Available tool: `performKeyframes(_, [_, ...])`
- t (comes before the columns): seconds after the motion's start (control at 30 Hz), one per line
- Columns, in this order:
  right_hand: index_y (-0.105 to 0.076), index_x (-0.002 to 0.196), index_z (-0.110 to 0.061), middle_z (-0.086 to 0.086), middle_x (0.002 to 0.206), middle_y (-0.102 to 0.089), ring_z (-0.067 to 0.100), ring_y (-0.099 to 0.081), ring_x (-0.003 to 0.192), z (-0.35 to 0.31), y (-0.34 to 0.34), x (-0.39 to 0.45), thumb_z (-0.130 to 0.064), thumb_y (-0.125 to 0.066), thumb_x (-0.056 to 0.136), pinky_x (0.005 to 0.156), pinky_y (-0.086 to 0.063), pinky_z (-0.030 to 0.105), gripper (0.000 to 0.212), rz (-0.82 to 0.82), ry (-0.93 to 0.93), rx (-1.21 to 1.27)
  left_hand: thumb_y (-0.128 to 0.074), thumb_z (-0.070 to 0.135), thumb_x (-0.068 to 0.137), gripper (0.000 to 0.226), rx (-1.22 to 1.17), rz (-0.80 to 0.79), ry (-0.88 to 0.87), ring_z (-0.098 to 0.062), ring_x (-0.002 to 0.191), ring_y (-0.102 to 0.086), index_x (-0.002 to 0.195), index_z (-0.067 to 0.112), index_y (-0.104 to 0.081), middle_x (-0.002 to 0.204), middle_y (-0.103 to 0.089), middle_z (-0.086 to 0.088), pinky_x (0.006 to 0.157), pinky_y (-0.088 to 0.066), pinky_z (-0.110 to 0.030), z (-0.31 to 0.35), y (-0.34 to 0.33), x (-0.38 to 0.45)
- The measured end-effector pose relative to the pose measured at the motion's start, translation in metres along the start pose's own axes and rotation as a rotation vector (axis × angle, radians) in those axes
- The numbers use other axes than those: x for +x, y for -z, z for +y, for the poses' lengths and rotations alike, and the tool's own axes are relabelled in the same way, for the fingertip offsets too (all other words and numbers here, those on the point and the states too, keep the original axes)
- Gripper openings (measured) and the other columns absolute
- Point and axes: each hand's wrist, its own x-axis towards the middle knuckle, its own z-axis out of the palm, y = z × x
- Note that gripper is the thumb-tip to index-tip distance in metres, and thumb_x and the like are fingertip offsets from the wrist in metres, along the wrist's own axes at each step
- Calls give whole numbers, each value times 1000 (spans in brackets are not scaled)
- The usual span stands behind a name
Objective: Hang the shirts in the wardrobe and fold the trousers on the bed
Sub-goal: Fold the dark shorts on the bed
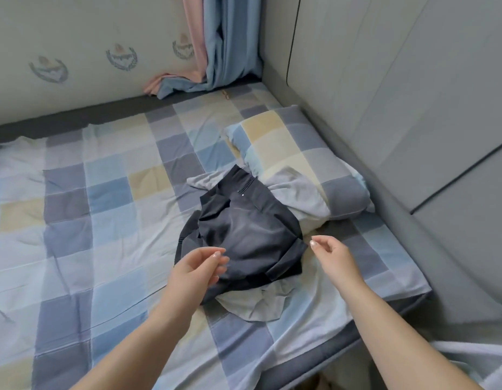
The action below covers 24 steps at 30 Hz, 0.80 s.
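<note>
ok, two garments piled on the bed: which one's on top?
The dark trousers, folded into a rough square with the waistband facing the pillow. The light grey garment lies beneath, showing only at the edges.

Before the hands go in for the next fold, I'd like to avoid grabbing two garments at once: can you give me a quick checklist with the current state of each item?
1. Left hand free, holding nothing: ok.
2. Right hand free, holding nothing: ok.
3. Dark trousers within reach of both hands: ok.
4. Dark trousers lying apart from other clothing: not ok, they rest on a light grey garment.
5. Dark trousers lying flat and neat: not ok, bunched.
6. Bare checked sheet beside the pile to fold on: ok.
</note>
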Motion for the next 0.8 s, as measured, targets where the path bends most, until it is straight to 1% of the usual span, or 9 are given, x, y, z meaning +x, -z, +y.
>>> performKeyframes(0.1, [-61,117,-22,-10,105,-62,7,-55,94,60,-27,40,-29,-58,93,82,-40,23,26,19,-106,-25,-55,17,96,14,29,-51,34,-8,79,-66,97,17,-70,86,-75,3,78,-51,-26,-48,-14,39])
performKeyframes(0.23, [-44,139,-15,5,139,-51,21,-49,125,137,-68,74,-20,-53,94,96,-37,28,46,-35,-275,-44,-57,19,95,14,89,-109,99,-9,82,-68,95,21,-71,89,-75,5,76,-51,-25,-116,-32,90])
performKeyframes(0.33, [-26,148,-18,5,151,-35,26,-40,133,185,-98,97,-14,-51,92,96,-35,28,62,-71,-323,-139,-56,20,95,13,131,-163,137,-7,84,-69,97,22,-70,91,-75,8,78,-51,-24,-164,-43,126])
performKeyframes(0.43, [-12,151,-21,8,158,-12,30,-25,141,215,-122,121,-16,-60,86,111,-29,36,81,-78,-268,-425,-57,19,94,14,187,-205,133,-1,88,-68,98,24,-69,94,-75,12,79,-49,-21,-202,-50,156])
performKeyframes(0.5, [-11,151,-23,10,159,-5,34,-23,140,229,-134,138,-21,-65,83,113,-29,39,87,-66,-144,-693,-59,19,93,16,242,-220,93,6,93,-65,99,30,-69,98,-73,16,83,-49,-17,-223,-55,174])
performKeyframes(0.57, [-17,150,-22,10,156,-15,35,-32,134,239,-144,151,-29,-66,83,107,-33,39,83,-5,-9,-854,-60,16,93,24,298,-224,20,11,99,-61,105,35,-66,108,-69,19,91,-47,-15,-241,-59,185])
performKeyframes(0.63, [-30,145,-18,12,147,-31,34,-40,125,241,-146,160,-35,-65,84,101,-37,39,73,47,53,-895,-61,15,91,37,371,-226,-65,10,110,-54,121,37,-57,121,-59,21,98,-43,-17,-252,-63,191])
performKeyframes(0.73, [-47,129,-12,10,130,-42,36,-50,109,225,-140,154,-26,-63,82,86,-45,38,52,34,75,-751,-66,19,88,58,515,-232,-170,6,127,-40,138,34,-44,135,-45,20,109,-33,-21,-259,-62,191])
performKeyframes(0.8, [-54,115,-9,8,118,-46,36,-52,99,205,-130,137,-13,-61,76,71,-40,32,39,57,149,-597,-70,20,85,66,590,-249,-255,3,136,-29,142,32,-38,143,-36,17,114,-23,-20,-255,-63,182])
